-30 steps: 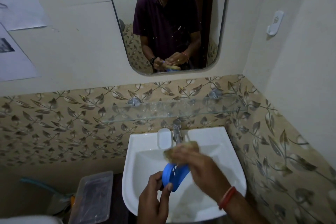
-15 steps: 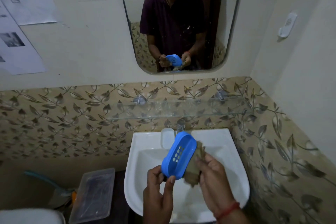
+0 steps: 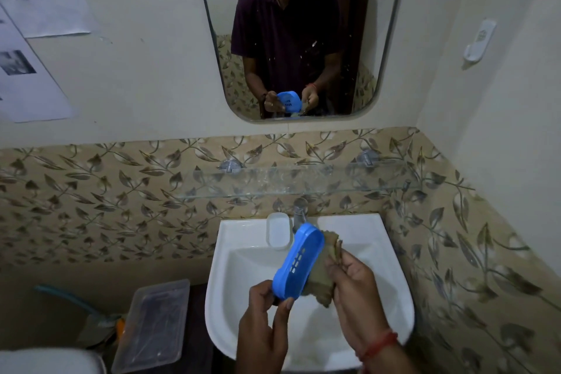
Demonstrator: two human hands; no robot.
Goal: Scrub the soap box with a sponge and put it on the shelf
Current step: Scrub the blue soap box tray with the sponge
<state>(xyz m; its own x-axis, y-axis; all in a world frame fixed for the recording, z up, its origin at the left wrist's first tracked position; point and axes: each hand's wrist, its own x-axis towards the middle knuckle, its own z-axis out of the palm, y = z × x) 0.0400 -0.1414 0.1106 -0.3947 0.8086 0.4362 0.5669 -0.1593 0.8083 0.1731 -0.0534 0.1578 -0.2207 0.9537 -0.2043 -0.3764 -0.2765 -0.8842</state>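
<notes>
Mid-scrub, task not done. My left hand (image 3: 263, 310) pinches the lower end of the blue soap box (image 3: 299, 261), thumb and fingers clamped on its rim, box tilted up on edge over the white sink (image 3: 391, 276), slotted side facing me. My right hand (image 3: 353, 279) is closed around the brown sponge (image 3: 321, 279), pressing it vs. the box's far/right face. Sponge touches the box; can't see that face itself, so can't tell how clean it is. No foam or running water visible from the tap (image 3: 300, 212), as far as I can tell.

Box is in the air above the basin, near the tap, well below the glass shelf (image 3: 303, 182) on the leaf-pattern tiles. Shelf looks bare, nothing on it that I can make out. A white dish (image 3: 278, 229) sits on the sink ledge just beside the tap. The mirror (image 3: 303, 39) shows the same: box in one hand, sponge in the other.

Judgement: scrub step in progress, maybe halfway overall. Left to do: finish scrubbing, let go of the sponge, then lift box up & set it on the shelf. Placement not started yet.
</notes>
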